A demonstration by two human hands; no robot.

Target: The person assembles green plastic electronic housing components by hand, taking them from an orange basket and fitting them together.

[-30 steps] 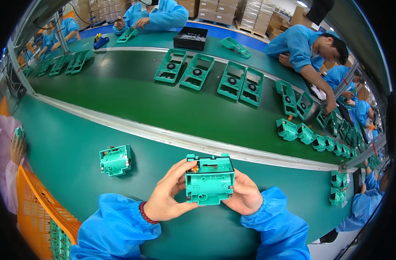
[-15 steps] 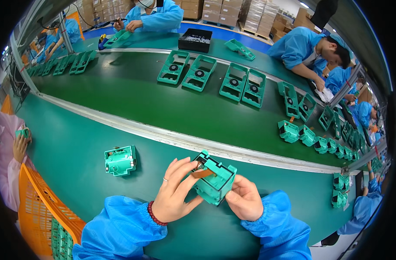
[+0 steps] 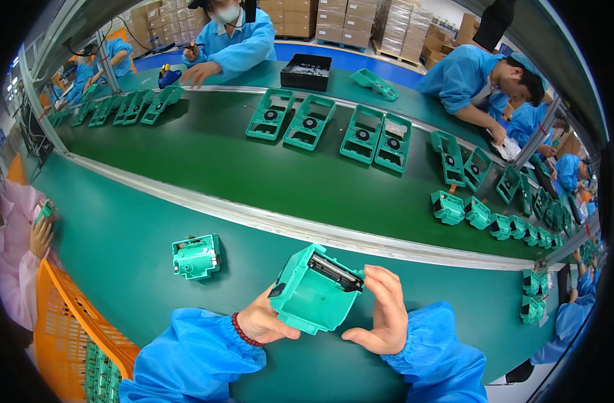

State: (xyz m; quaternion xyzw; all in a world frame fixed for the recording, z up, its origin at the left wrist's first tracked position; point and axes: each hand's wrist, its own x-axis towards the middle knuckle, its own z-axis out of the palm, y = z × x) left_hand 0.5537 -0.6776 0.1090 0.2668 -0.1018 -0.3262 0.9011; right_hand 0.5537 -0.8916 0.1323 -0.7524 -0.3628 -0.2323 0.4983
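My left hand (image 3: 263,321) grips a green plastic housing (image 3: 312,295) from its left side, thumb below and the other fingers mostly hidden behind it. The housing is tilted, its smooth hollow side showing, with a black and metallic strip (image 3: 334,270) along its upper right edge. Beside it, my right hand (image 3: 385,314) is open, thumb and fingers spread apart; whether a fingertip brushes the housing I cannot tell. A second green housing (image 3: 196,256) lies on the bench to the left of my hands.
Beyond a metal rail (image 3: 253,224) runs a green conveyor (image 3: 206,154) carrying green frames (image 3: 309,121) and several small housings (image 3: 448,207). An orange crate (image 3: 72,322) stands at lower left. Co-workers sit opposite, near a black bin (image 3: 307,72); a person in pink (image 3: 18,248) is at left.
The housing has been turned over, hiding its orange ribbon. My right hand has come off it and opened. Across the belt, a co-worker has let go of a green frame, now on the conveyor.
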